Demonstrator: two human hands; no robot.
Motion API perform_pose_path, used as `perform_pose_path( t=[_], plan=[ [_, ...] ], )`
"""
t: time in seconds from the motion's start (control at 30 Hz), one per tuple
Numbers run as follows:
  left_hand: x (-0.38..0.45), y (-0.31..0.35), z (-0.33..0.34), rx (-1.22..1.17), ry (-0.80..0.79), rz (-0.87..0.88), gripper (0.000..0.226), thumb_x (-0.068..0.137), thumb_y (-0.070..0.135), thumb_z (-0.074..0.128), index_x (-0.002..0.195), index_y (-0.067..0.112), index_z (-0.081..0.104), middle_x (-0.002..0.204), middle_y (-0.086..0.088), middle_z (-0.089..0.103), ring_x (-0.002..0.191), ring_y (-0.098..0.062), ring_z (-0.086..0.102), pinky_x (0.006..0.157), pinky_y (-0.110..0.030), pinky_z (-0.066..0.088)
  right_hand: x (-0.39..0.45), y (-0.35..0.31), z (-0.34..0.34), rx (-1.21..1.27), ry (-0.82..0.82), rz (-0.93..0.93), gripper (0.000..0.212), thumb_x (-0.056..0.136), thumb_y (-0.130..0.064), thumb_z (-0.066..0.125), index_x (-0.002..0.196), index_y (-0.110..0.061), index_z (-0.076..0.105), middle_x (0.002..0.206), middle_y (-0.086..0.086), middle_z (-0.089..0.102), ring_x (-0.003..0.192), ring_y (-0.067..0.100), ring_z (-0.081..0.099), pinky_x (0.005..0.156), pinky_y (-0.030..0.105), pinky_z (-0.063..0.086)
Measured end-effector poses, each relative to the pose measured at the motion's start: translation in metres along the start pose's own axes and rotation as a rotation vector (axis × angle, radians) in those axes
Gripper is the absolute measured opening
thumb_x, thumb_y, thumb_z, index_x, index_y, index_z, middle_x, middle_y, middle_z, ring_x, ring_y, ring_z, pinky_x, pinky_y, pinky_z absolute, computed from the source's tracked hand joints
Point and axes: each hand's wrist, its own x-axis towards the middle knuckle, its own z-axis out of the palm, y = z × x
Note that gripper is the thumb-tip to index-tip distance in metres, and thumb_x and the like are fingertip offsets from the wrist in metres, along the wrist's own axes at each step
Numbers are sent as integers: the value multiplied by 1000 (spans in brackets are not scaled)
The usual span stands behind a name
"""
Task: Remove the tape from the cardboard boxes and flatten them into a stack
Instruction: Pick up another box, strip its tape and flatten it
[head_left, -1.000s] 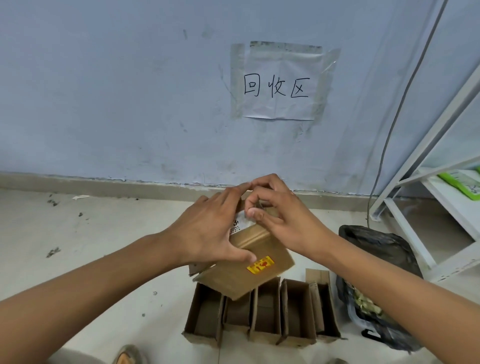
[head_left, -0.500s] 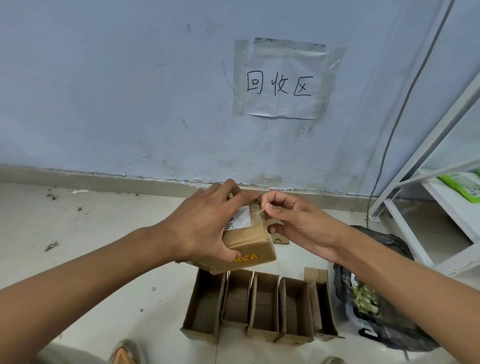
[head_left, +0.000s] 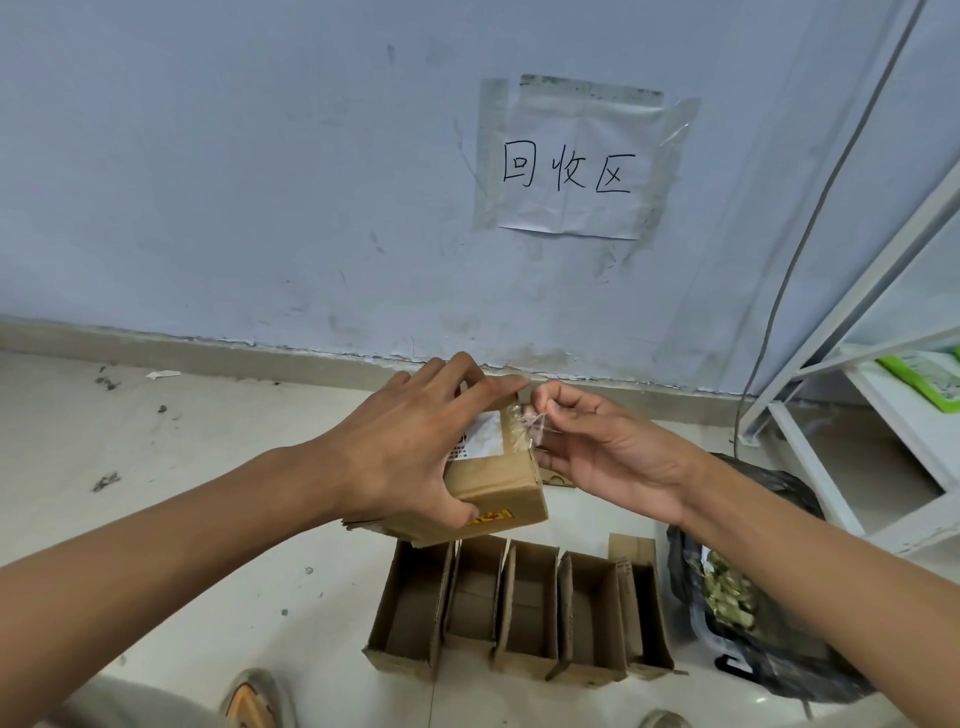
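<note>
Here, at the frame's center, the left hand (head_left: 410, 457) grips the box (head_left: 493, 488) while the right hand (head_left: 597, 452) pinches clear tape (head_left: 524, 428); best peel it low and steadily along the seam, box braced.

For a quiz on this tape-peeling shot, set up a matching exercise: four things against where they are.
Things:
1. small cardboard box
2. clear tape strip
3. black bag
4. paper sign

Places:
A. taped to the wall
B. on the floor, right of the open boxes
C. gripped by the left hand
D. pinched by the right hand

Pairs: 1-C, 2-D, 3-B, 4-A
</note>
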Motion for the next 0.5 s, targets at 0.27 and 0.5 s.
perform_pose_path(
  t=[0.27, 0.5],
  plan=[
    [-8, -4, -2, -67, 18, -11, 120, 55, 76, 71, 157, 46, 15, 133, 10, 34, 110, -3, 32, 93, -30, 40, 1, 10, 17, 144, 86, -10, 12, 102, -12, 53, 93, -16, 62, 89, 1, 61, 85, 15, 50, 84, 30, 39],
    [-12, 0, -3, -146, -10, -29, 121, 54, 73, 72, 156, 54, 11, 128, 10, 31, 115, -10, 37, 91, -34, 49, -1, 13, 25, 161, 129, -25, 11, 101, -11, 56, 99, -15, 66, 89, 6, 58, 79, 15, 52, 80, 30, 38]
  ],
)
